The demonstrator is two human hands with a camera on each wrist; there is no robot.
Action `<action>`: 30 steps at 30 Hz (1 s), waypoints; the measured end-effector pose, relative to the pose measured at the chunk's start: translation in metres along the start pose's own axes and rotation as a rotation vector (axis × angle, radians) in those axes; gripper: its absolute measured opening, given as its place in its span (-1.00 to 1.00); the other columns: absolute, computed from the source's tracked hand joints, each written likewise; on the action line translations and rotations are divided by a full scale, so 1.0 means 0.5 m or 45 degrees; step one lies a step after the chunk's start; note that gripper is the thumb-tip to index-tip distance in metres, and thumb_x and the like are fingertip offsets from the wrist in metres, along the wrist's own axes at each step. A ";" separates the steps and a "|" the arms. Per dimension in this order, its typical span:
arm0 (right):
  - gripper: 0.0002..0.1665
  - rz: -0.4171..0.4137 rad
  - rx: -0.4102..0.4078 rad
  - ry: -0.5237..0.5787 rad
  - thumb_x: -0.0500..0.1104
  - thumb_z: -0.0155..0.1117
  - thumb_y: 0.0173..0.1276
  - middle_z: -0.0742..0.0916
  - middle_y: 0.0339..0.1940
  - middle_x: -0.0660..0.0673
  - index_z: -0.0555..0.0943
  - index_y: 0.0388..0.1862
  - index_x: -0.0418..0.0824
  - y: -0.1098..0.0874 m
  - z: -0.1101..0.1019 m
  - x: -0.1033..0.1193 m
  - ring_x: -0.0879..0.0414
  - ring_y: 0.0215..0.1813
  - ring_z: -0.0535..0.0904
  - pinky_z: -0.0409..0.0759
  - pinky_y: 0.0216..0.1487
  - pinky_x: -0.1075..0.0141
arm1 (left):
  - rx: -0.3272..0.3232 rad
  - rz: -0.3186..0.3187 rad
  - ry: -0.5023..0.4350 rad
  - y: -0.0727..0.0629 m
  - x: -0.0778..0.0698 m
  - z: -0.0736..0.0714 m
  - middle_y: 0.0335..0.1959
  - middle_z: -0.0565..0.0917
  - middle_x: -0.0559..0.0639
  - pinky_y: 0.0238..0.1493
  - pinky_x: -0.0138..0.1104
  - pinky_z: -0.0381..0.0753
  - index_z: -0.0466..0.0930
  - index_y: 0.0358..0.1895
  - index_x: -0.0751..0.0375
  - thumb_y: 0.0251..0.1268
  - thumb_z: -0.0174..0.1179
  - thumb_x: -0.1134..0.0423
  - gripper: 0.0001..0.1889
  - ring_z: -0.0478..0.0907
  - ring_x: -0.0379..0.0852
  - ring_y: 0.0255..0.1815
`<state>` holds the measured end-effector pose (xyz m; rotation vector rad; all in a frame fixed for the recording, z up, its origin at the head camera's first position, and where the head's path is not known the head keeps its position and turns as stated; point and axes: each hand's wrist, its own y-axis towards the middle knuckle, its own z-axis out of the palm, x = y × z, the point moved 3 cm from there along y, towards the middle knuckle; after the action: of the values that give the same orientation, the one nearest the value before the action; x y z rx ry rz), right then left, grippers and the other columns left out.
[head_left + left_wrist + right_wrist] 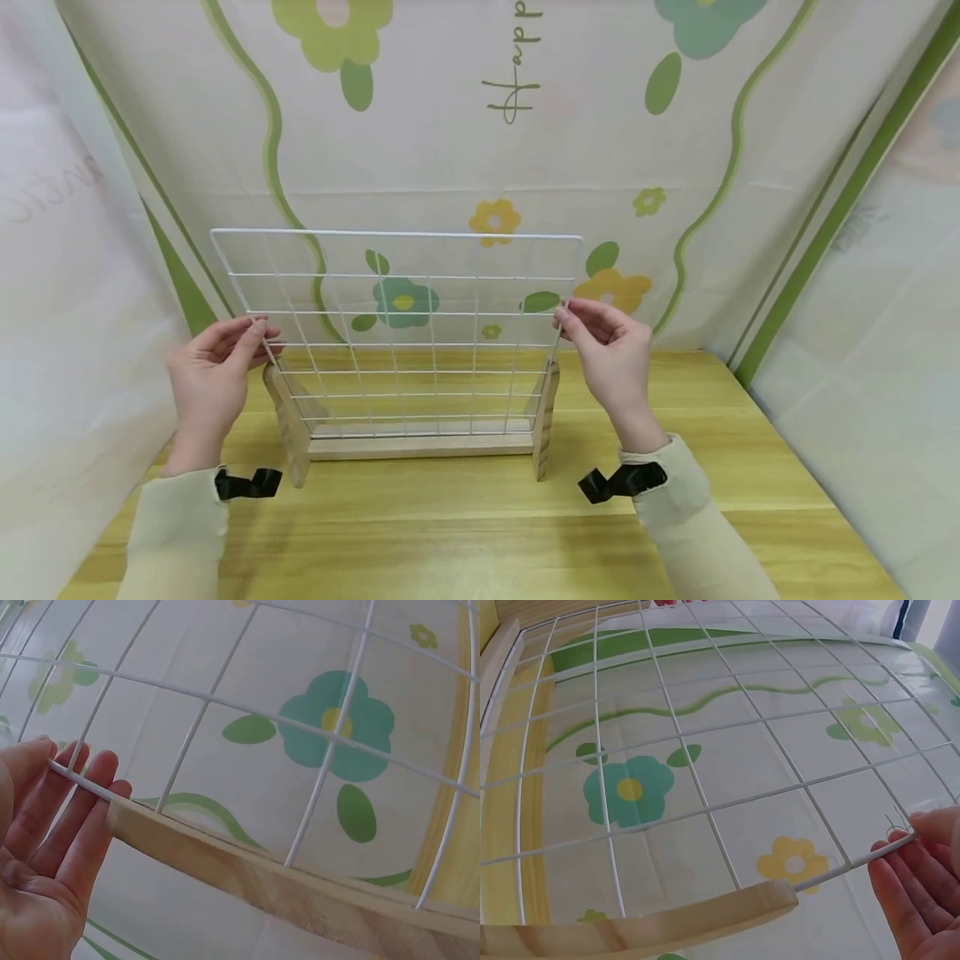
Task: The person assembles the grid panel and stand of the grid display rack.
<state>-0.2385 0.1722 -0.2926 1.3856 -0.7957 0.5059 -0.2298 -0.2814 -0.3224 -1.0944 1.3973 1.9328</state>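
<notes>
A white wire grid panel stands between the two side pieces of a pale wooden stand, its lower part inside the frame and its top rising well above. My left hand pinches the panel's left edge wire just above the left wooden side piece. On the other side my right hand pinches the right edge wire between thumb and fingers, a little above the right side piece. In the head view the panel's bottom edge lies along the stand's crossbar.
The stand is on a yellow wood-grain table. Behind it hangs a pale cloth backdrop with printed flowers, and cloth walls close in both sides. Each wrist wears a black camera mount.
</notes>
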 end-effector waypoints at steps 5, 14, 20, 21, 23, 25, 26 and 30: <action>-0.77 -0.009 0.011 -0.017 -0.32 0.46 0.35 0.79 -0.26 -0.29 0.73 -0.09 -0.46 0.001 -0.004 0.001 0.03 -0.25 0.77 0.74 -0.21 0.25 | 0.026 0.023 0.046 0.003 0.003 -0.001 -0.28 0.79 0.05 -0.25 -0.39 0.70 0.68 -0.01 0.54 0.37 0.32 0.39 -0.75 0.76 -0.13 -0.38; -0.83 -0.025 0.082 -0.040 -0.33 0.44 0.36 0.79 -0.28 -0.30 0.74 -0.14 -0.42 0.014 -0.018 -0.001 -0.01 -0.28 0.77 0.74 -0.23 0.23 | 0.069 0.052 0.076 0.005 0.007 0.008 -0.23 0.79 0.07 -0.25 -0.41 0.70 0.68 -0.05 0.56 0.38 0.31 0.41 -0.78 0.76 -0.14 -0.37; -0.82 0.016 0.099 -0.066 -0.33 0.42 0.38 0.79 -0.26 -0.29 0.73 -0.12 -0.44 0.011 -0.024 -0.004 0.01 -0.26 0.77 0.74 -0.21 0.25 | 0.095 0.049 0.076 0.005 0.007 0.014 -0.21 0.80 0.02 -0.23 -0.39 0.70 0.64 -0.06 0.61 0.39 0.30 0.44 -0.77 0.76 -0.15 -0.34; -0.82 0.022 0.098 -0.065 -0.33 0.42 0.38 0.79 -0.25 -0.29 0.73 -0.11 -0.44 0.011 -0.024 -0.004 0.02 -0.25 0.77 0.74 -0.21 0.25 | 0.092 0.049 0.083 0.004 0.007 0.014 -0.20 0.80 0.02 -0.23 -0.39 0.70 0.64 -0.05 0.61 0.39 0.30 0.43 -0.77 0.76 -0.15 -0.34; -0.81 0.034 0.096 -0.059 -0.31 0.42 0.38 0.79 -0.25 -0.28 0.73 -0.11 -0.43 0.009 -0.022 -0.004 0.01 -0.25 0.77 0.74 -0.21 0.24 | 0.076 0.051 0.107 0.003 0.007 0.012 -0.20 0.80 0.03 -0.23 -0.40 0.70 0.66 -0.05 0.58 0.39 0.30 0.42 -0.77 0.76 -0.16 -0.35; -0.81 0.039 0.089 -0.045 -0.29 0.43 0.39 0.79 -0.25 -0.28 0.74 -0.11 -0.42 0.006 -0.021 -0.004 0.00 -0.25 0.77 0.74 -0.20 0.23 | 0.064 0.043 0.128 0.000 0.008 0.011 -0.20 0.80 0.04 -0.24 -0.41 0.70 0.67 -0.05 0.55 0.39 0.31 0.40 -0.77 0.76 -0.16 -0.35; -0.80 0.040 0.085 -0.039 -0.28 0.43 0.39 0.79 -0.25 -0.27 0.74 -0.11 -0.41 0.003 -0.020 -0.005 -0.01 -0.25 0.77 0.74 -0.20 0.22 | 0.058 0.039 0.137 -0.001 0.008 0.011 -0.20 0.80 0.05 -0.24 -0.42 0.70 0.67 -0.04 0.54 0.39 0.31 0.39 -0.77 0.76 -0.17 -0.35; -0.79 0.050 0.108 -0.090 -0.25 0.42 0.41 0.80 -0.23 -0.25 0.76 -0.09 -0.37 -0.006 -0.026 -0.010 0.02 -0.23 0.76 0.73 -0.18 0.26 | 0.032 0.033 0.178 -0.003 0.007 0.005 -0.18 0.79 0.07 -0.21 -0.45 0.69 0.69 -0.03 0.51 0.39 0.32 0.38 -0.77 0.75 -0.18 -0.28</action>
<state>-0.2370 0.1850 -0.2985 1.4750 -0.8681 0.5284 -0.2316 -0.2787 -0.3258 -1.2254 1.5126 1.8822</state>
